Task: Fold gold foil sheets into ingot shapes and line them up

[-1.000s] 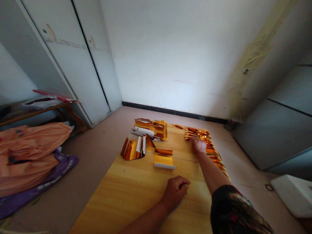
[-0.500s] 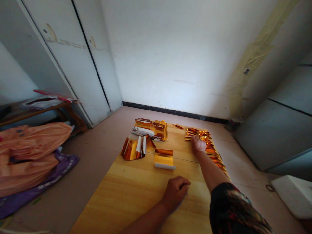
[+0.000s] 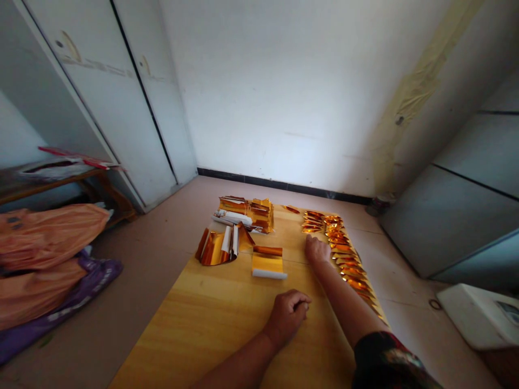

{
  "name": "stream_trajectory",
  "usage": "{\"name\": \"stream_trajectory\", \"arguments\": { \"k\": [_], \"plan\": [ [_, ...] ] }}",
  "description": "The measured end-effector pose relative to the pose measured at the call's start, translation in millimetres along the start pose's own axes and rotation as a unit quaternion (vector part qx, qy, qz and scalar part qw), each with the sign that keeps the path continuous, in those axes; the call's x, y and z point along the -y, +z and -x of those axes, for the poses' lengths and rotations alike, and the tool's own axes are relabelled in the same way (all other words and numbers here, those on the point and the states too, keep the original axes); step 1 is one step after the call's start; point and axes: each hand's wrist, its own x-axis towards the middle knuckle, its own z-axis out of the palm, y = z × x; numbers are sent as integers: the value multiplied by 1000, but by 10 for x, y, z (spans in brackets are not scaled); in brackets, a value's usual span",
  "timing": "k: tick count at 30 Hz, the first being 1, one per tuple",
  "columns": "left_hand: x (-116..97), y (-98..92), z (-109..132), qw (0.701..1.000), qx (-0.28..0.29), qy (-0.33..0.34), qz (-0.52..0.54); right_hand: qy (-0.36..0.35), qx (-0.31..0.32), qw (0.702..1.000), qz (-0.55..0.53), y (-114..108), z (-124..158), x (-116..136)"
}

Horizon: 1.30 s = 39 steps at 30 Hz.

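My left hand (image 3: pixel 287 319) is curled closed just above the near part of the wooden table (image 3: pixel 194 308), with nothing visible in it. My right hand (image 3: pixel 317 250) reaches further out, its fingers curled in and partly hidden; no foil shows in it. Just beyond it lies a short row of folded gold foil pieces (image 3: pixel 312 222). To its right, a longer row of folded gold foil pieces (image 3: pixel 344 254) runs along the table's right edge. Between the hands and the left side lies a gold foil paper sheet (image 3: pixel 268 263), curled up at both ends.
Curled gold foil sheets (image 3: pixel 219 246) lie at the table's left edge, with a stack of gold foil paper (image 3: pixel 259 215) behind. A single foil piece (image 3: pixel 291 209) is at the far edge. Orange and purple bags (image 3: pixel 57 237) sit on the floor left; a white box (image 3: pixel 480 316) stands right.
My right hand has drawn back and to the left from the short foil row, uncovering its folded pieces. My left hand stays curled in nearly the same place. The view has shifted slightly.
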Motion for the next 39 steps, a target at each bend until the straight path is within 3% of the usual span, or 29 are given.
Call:
{"name": "stream_trajectory", "arguments": {
  "k": [9, 22, 26, 28, 33, 39],
  "plan": [
    [31, -1, -4, 1000, -3, 9, -6, 39, 41, 998, -7, -75, -142, 38],
    [62, 4, -10, 1000, -5, -2, 3, 47, 43, 998, -14, -109, -253, 77],
    [59, 8, -11, 1000, -10, 16, -2, 37, 30, 999, -9, -91, -194, 53],
    [56, 6, 1, 998, -25, 58, -22, 23, 19, 1000, -3, -68, -127, 48],
    [40, -124, 44, 951, -110, 249, -144, -41, -25, 999, 5, 25, 194, 119],
    [82, -550, 6, 866, -239, 264, -352, -101, -60, 993, 8, 9, 434, 239]
  ]
}}
